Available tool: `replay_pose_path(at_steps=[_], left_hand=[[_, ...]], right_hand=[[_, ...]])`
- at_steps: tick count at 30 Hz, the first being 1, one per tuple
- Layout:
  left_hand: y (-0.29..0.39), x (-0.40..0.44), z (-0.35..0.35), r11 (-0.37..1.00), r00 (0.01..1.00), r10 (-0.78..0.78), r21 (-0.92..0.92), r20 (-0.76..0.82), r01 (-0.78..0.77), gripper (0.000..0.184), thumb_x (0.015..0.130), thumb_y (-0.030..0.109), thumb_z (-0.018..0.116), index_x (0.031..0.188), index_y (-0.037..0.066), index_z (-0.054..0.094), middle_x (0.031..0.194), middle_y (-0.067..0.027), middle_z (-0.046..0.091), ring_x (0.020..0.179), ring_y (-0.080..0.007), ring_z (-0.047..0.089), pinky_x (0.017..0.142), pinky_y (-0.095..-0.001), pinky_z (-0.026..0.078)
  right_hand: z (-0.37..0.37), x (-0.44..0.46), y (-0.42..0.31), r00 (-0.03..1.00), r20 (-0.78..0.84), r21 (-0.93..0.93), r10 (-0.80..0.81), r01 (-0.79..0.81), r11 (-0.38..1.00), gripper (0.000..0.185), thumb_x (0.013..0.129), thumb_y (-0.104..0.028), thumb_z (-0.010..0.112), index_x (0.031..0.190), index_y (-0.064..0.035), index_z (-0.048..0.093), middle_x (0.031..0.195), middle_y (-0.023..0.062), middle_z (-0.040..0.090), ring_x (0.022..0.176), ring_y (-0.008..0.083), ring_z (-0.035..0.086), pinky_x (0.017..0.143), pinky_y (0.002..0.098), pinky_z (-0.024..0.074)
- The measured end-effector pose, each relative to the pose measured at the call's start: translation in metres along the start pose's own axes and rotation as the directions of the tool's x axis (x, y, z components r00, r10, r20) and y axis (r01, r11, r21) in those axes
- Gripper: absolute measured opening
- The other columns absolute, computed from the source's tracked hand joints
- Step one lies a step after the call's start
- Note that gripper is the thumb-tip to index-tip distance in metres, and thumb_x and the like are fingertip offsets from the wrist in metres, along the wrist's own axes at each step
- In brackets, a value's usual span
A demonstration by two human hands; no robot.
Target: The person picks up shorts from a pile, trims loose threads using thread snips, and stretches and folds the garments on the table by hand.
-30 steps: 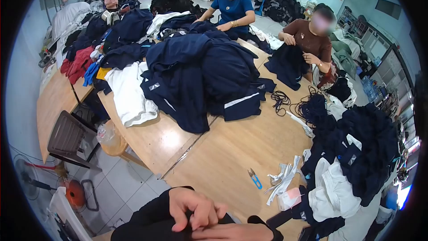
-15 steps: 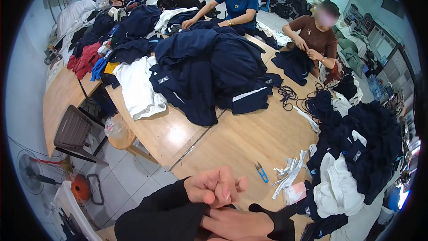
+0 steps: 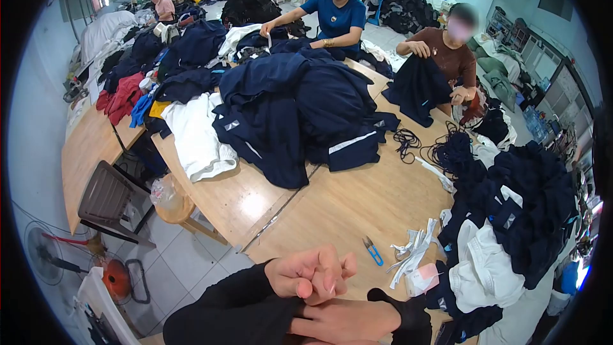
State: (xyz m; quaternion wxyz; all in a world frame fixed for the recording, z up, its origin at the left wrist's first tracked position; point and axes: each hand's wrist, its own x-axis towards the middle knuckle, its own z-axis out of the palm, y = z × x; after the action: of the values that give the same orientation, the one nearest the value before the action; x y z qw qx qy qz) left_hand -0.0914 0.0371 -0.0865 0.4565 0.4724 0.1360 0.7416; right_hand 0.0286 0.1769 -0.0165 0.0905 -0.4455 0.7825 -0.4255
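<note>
At the near table edge my left hand (image 3: 310, 275) is raised with its fingers curled in and the thumb bent; I see nothing in it. Its black sleeve (image 3: 236, 306) runs in from the lower left. Just below, my right hand (image 3: 351, 319) lies crosswise, back upward, in a black cuff (image 3: 412, 319). Its fingers point left and touch the black sleeve; their tips are hidden, so I cannot tell whether they grip it. Blue-handled thread snips (image 3: 373, 252) rest on the table (image 3: 332, 217) beyond my hands, beside white fabric strips (image 3: 414, 252).
Navy garments (image 3: 300, 108) are heaped mid-table next to a white garment (image 3: 195, 137). More dark clothing (image 3: 536, 204) piles up at right, near cords (image 3: 450, 147). Two people work across the table; one holds a navy piece (image 3: 418, 89). A stool (image 3: 175, 207) and chair (image 3: 108, 195) stand left.
The person in brown has lifted and spread the navy piece. The person in blue has shifted an arm over the clothes. My hands keep nearly the same pose.
</note>
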Motion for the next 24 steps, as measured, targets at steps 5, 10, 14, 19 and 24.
replay_pose_path(at_steps=[5, 10, 14, 19, 24], left_hand=[[-0.002, 0.002, -0.002, 1.0, 1.0, 0.014, 0.017, 0.008, -0.014, 0.042, 0.11, 0.055, 0.06, 0.122, 0.016, 0.05, 0.069, 0.0088, 0.054, 0.092, -0.0184, 0.035, 0.083, -0.0333, 0.033], [-0.001, -0.002, 0.003, 1.0, 0.999, 0.01, 0.014, -0.042, -0.01, 0.041, 0.111, 0.053, 0.06, 0.123, 0.015, 0.049, 0.068, 0.0081, 0.054, 0.09, -0.0182, 0.037, 0.085, -0.0341, 0.033], [-0.001, 0.001, -0.001, 0.999, 0.999, 0.04, 0.023, -0.005, -0.04, 0.039, 0.112, 0.052, 0.059, 0.123, 0.016, 0.049, 0.067, 0.0078, 0.053, 0.085, -0.0162, 0.039, 0.089, -0.0347, 0.033], [-0.006, 0.002, 0.001, 0.996, 0.997, 0.083, 0.024, -0.009, -0.082, 0.036, 0.113, 0.051, 0.058, 0.122, 0.017, 0.05, 0.066, 0.0083, 0.052, 0.076, -0.0137, 0.039, 0.093, -0.0356, 0.031], [0.0, 0.004, 0.005, 0.995, 0.996, 0.085, 0.051, -0.011, -0.084, 0.034, 0.112, 0.051, 0.059, 0.12, 0.019, 0.051, 0.066, 0.009, 0.053, 0.071, -0.0122, 0.039, 0.096, -0.0372, 0.031]], right_hand=[[-0.001, -0.008, 0.0, 0.982, 0.12, 0.01, 0.144, -0.146, 0.989, 0.031, 0.099, -0.027, 0.06, 0.122, -0.0049, 0.06, 0.115, 0.0189, 0.06, 0.103, 0.0371, 0.061, 0.091, 0.0434, 0.0496], [0.008, -0.007, 0.013, 0.993, 0.121, 0.09, 0.012, -0.023, 0.996, 0.031, 0.098, -0.025, 0.061, 0.121, -0.004, 0.062, 0.118, 0.0187, 0.06, 0.108, 0.0361, 0.061, 0.097, 0.0432, 0.0483], [0.0, -0.008, 0.001, 0.998, 0.032, -0.031, -0.056, 0.057, 0.998, 0.033, 0.098, -0.026, 0.06, 0.123, -0.0035, 0.064, 0.12, 0.0192, 0.06, 0.11, 0.0359, 0.06, 0.098, 0.043, 0.0483], [0.001, -0.002, 0.002, 0.99, 0.14, 0.088, 0.02, -0.032, 0.996, 0.034, 0.098, -0.025, 0.06, 0.122, -0.0026, 0.065, 0.122, 0.0203, 0.062, 0.115, 0.0377, 0.062, 0.098, 0.0439, 0.0499], [-0.007, -0.006, -0.007, 0.998, -0.045, 0.079, -0.054, 0.057, 0.995, 0.04, 0.096, -0.029, 0.062, 0.122, 0.0005, 0.066, 0.114, 0.022, 0.066, 0.105, 0.0412, 0.067, 0.091, 0.0475, 0.0541]])
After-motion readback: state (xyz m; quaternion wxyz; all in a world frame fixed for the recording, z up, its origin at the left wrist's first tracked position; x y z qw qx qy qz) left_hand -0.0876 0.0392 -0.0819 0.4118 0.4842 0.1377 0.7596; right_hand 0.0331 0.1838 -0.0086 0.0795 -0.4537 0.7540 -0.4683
